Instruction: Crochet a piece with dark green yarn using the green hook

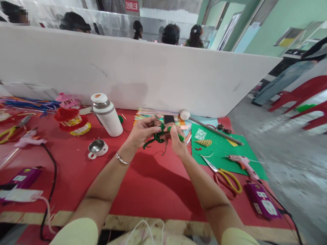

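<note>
In the head view, my left hand pinches a small dark green crochet piece with curled strips hanging from it. My right hand is closed around a crochet hook with a green handle and a thin metal shaft. Both hands meet above the middle of the red table. The hook's working end is hidden among the fingers and yarn. A green yarn ball shows partly behind a white thermos, and a thin strand runs from it toward my left hand.
Left lie a metal cup, a frilly red and yellow craft piece and a pink glue gun. Right are scissors, another glue gun, a purple box and a green sheet. A white partition stands behind.
</note>
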{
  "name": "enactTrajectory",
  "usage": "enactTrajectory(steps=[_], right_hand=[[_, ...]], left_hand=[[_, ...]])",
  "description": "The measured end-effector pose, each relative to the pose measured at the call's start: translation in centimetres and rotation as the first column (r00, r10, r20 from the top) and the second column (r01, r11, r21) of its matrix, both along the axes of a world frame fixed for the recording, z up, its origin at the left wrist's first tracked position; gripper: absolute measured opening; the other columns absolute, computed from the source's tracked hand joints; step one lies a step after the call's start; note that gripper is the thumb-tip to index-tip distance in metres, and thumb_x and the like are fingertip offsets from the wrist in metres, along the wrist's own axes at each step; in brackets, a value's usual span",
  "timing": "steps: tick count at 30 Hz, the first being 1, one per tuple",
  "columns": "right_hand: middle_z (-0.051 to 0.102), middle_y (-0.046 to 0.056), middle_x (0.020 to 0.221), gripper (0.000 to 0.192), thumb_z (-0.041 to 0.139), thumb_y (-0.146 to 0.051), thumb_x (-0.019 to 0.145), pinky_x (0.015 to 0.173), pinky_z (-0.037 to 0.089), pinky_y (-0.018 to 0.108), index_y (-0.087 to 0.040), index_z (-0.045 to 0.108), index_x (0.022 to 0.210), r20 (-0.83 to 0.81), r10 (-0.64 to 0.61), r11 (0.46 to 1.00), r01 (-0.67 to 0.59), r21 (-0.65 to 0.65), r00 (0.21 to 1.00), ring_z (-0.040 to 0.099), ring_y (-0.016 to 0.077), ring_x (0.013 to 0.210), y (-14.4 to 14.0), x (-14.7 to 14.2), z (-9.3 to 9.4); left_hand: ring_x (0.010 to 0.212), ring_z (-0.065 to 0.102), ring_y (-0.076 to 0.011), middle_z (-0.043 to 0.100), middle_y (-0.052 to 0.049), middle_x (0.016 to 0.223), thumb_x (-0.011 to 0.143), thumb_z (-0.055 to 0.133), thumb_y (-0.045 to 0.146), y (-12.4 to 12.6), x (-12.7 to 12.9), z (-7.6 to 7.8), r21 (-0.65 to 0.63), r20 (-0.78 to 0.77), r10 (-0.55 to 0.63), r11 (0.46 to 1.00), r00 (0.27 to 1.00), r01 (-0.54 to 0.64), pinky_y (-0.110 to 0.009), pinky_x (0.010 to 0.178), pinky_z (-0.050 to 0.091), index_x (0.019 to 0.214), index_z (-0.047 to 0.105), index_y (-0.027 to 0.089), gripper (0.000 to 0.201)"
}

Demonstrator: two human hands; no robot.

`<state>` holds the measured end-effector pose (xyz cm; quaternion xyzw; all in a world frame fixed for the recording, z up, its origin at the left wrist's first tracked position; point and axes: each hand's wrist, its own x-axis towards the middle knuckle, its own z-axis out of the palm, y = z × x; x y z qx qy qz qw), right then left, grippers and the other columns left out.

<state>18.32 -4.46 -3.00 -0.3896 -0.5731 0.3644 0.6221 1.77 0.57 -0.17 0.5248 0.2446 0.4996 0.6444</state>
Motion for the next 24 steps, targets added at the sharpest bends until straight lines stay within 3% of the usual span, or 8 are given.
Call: enactTrajectory(steps=[4, 6, 10, 13, 16, 19, 21, 24], right_hand=[[0.06, 0.003, 0.091, 0.038, 0.049, -0.055, 0.102, 0.055, 0.047, 0.027, -0.023, 0.065, 0.089, 0.071, -0.121, 0.987, 0.112, 0.113, 0.99, 0.06, 0.0124, 0.067, 0.0, -0.3, -0.1], [0.059, 0.004, 0.094, 0.036, 0.049, -0.053, 0.103, 0.061, 0.049, 0.029, -0.023, 0.065, 0.09, 0.128, -0.151, 0.978, 0.129, 0.166, 0.98, 0.061, 0.0147, 0.075, 0.1, -0.3, -0.1], [0.061, 0.006, 0.091, 0.037, 0.046, -0.053, 0.104, 0.069, 0.052, 0.032, -0.024, 0.064, 0.09, 0.213, -0.159, 0.976, 0.121, 0.178, 0.964, 0.061, 0.0195, 0.086, 0.2, -0.1, -0.3], [0.062, 0.005, 0.092, 0.037, 0.046, -0.055, 0.103, 0.068, 0.053, 0.031, -0.024, 0.064, 0.092, 0.205, -0.151, 0.981, 0.121, 0.153, 0.967, 0.061, 0.0183, 0.081, 0.2, -0.2, -0.6], [0.061, 0.006, 0.1, 0.043, 0.047, -0.063, 0.1, 0.06, 0.051, 0.03, -0.025, 0.065, 0.096, 0.102, -0.156, 0.979, 0.14, 0.151, 0.982, 0.058, 0.0148, 0.071, 0.2, -0.6, -1.0], [0.06, 0.009, 0.109, 0.054, 0.05, -0.076, 0.092, 0.055, 0.051, 0.031, -0.024, 0.067, 0.093, 0.005, -0.131, 0.982, 0.129, 0.137, 0.991, 0.058, 0.0147, 0.07, 0.5, -0.9, -1.2], [0.062, 0.01, 0.107, 0.06, 0.051, -0.081, 0.087, 0.053, 0.052, 0.031, -0.024, 0.067, 0.089, -0.057, -0.027, 0.998, 0.03, 0.062, 0.998, 0.06, 0.0168, 0.073, 0.9, -0.9, -1.1], [0.062, 0.007, 0.09, 0.06, 0.045, -0.081, 0.09, 0.048, 0.048, 0.03, -0.024, 0.064, 0.084, -0.133, 0.119, 0.991, -0.125, -0.041, 0.984, 0.059, 0.0166, 0.067, 1.6, -0.5, -1.0]], left_hand=[[0.055, 0.046, -0.0053, 0.072, 0.0, 0.082, 0.069, 0.086, 0.024, -0.1, 0.5, -1.0, 0.285, -0.142, 0.304, 0.924, 0.942, -0.255, -0.019, 0.051, 0.037, 0.113, 0.08, 0.02, 0.044], [0.053, 0.041, -0.0045, 0.071, 0.001, 0.081, 0.071, 0.085, 0.024, -0.2, 0.6, -1.1, 0.325, -0.18, 0.345, 0.905, 0.921, -0.275, -0.02, 0.049, 0.034, 0.114, 0.08, 0.021, 0.044], [0.069, 0.06, -0.0113, 0.07, 0.0, 0.081, 0.067, 0.088, 0.026, -0.3, 0.9, -0.8, 0.198, -0.1, 0.233, 0.957, 0.967, -0.21, -0.023, 0.063, 0.048, 0.116, 0.078, 0.019, 0.05], [0.076, 0.063, -0.0135, 0.069, -0.001, 0.081, 0.065, 0.09, 0.025, -0.3, 1.1, -0.5, 0.12, -0.025, 0.211, 0.971, 0.977, -0.207, -0.024, 0.068, 0.051, 0.112, 0.079, 0.018, 0.049], [0.065, 0.058, -0.0096, 0.069, -0.001, 0.08, 0.062, 0.091, 0.024, -0.4, 0.9, -0.2, 0.004, 0.022, 0.121, 0.993, 0.992, -0.122, -0.019, 0.052, 0.041, 0.107, 0.08, 0.017, 0.047], [0.047, 0.04, -0.0018, 0.066, 0.0, 0.075, 0.062, 0.09, 0.022, -0.3, 0.2, 0.2, -0.15, 0.088, -0.033, 0.988, 0.996, 0.046, -0.017, 0.039, 0.024, 0.102, 0.081, 0.017, 0.041], [0.041, 0.028, 0.0014, 0.065, 0.001, 0.072, 0.062, 0.089, 0.02, 0.0, -0.5, 0.4, -0.228, 0.096, -0.137, 0.961, 0.986, 0.156, -0.017, 0.037, 0.017, 0.1, 0.081, 0.017, 0.039], [0.04, 0.028, 0.0013, 0.066, 0.0, 0.069, 0.061, 0.088, 0.019, 0.6, -1.4, 0.4, -0.241, 0.042, -0.243, 0.939, 0.969, 0.245, -0.018, 0.037, 0.014, 0.097, 0.082, 0.016, 0.036]])
